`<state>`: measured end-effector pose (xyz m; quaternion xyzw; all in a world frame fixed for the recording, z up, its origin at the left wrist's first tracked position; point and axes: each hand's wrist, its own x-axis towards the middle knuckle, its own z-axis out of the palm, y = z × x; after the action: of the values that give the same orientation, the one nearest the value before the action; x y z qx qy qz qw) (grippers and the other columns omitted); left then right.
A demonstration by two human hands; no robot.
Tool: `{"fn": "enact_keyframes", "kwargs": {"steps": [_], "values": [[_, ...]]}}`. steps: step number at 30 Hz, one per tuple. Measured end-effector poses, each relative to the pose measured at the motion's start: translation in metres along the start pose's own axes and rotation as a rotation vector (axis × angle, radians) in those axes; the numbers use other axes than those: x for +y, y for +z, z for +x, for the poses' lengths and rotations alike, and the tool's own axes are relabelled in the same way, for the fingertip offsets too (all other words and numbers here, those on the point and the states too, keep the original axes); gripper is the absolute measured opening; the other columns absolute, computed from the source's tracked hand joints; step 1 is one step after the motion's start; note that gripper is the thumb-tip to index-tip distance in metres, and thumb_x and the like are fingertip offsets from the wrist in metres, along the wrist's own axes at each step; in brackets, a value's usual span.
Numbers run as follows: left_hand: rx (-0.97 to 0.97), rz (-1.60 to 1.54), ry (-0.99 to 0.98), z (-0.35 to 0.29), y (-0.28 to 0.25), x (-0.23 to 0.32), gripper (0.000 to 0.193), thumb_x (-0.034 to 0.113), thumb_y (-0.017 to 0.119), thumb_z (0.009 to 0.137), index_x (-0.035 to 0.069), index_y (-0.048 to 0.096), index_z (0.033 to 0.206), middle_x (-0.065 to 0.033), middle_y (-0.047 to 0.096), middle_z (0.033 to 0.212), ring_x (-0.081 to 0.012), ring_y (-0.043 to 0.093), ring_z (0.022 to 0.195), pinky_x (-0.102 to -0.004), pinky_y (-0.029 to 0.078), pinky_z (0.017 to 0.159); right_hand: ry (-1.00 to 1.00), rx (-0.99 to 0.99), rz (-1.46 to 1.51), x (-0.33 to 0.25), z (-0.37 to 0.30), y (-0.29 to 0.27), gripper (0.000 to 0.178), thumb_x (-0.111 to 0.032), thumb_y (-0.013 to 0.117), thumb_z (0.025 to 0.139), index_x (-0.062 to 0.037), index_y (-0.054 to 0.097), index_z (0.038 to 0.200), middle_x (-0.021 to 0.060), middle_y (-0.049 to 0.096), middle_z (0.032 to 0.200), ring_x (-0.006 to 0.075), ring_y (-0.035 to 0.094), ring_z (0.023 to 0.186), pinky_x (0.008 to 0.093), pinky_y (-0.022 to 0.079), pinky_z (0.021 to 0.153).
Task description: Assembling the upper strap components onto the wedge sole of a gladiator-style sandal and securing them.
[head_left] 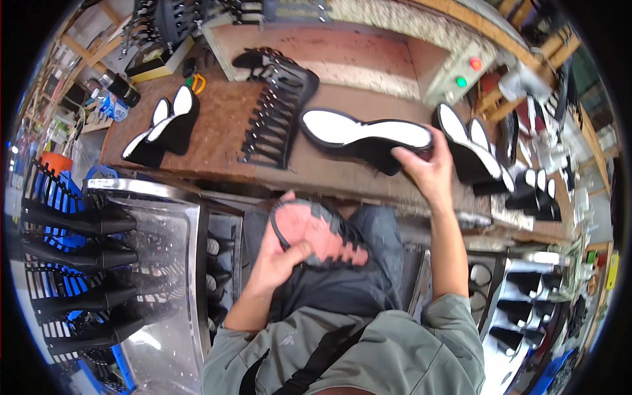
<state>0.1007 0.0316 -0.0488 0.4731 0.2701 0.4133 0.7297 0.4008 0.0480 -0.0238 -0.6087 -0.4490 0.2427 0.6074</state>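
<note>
My left hand [278,255] is closed on a strappy black sandal upper [337,220] held over my lap. Its pinkish-red underside [306,227] faces up, with my thumb pressed on it. On the bench, my right hand [431,170] grips the right end of a black wedge sole [382,150], whose white top [336,127] shows. To the left of that sole lies another upper, black with many straps [280,115]. Further black wedge soles [467,155] stand just right of my right hand, and a few more [168,128] are at the bench's left.
Behind the bench [217,141] is a box-like opening [329,56] with a red and a green button [461,82] on its right post. A metal tray [168,224] is at my left, beside black uppers [85,253]. More soles sit on a rack [520,306] at lower right.
</note>
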Motion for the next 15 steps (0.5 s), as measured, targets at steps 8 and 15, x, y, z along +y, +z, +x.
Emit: {"fn": "enact_keyframes", "kwargs": {"steps": [8, 15], "values": [[-0.020, -0.071, 0.105, 0.008, 0.049, 0.030, 0.081, -0.004, 0.060, 0.081, 0.006, 0.014, 0.146, -0.0126, 0.052, 0.123, -0.0217, 0.055, 0.112, -0.0372, 0.043, 0.098, -0.463, -0.292, -0.300, -0.023, -0.132, 0.010, 0.073, -0.018, 0.078, 0.071, 0.0044, 0.044, 0.132, 0.0249, 0.046, 0.134, 0.0387, 0.045, 0.125, 0.0440, 0.036, 0.104], [-0.481, -0.431, -0.020, 0.044, 0.061, 0.043, 0.071, 0.023, 0.067, 0.088, 0.002, 0.026, 0.142, -0.0150, 0.046, 0.128, -0.0211, 0.057, 0.107, -0.0387, 0.054, 0.085, -0.518, 0.187, -0.489, -0.017, -0.126, 0.006, 0.035, -0.005, 0.061, 0.083, 0.0036, 0.056, 0.117, 0.0194, 0.066, 0.103, 0.0297, 0.065, 0.096, 0.0371, 0.050, 0.087]]}}
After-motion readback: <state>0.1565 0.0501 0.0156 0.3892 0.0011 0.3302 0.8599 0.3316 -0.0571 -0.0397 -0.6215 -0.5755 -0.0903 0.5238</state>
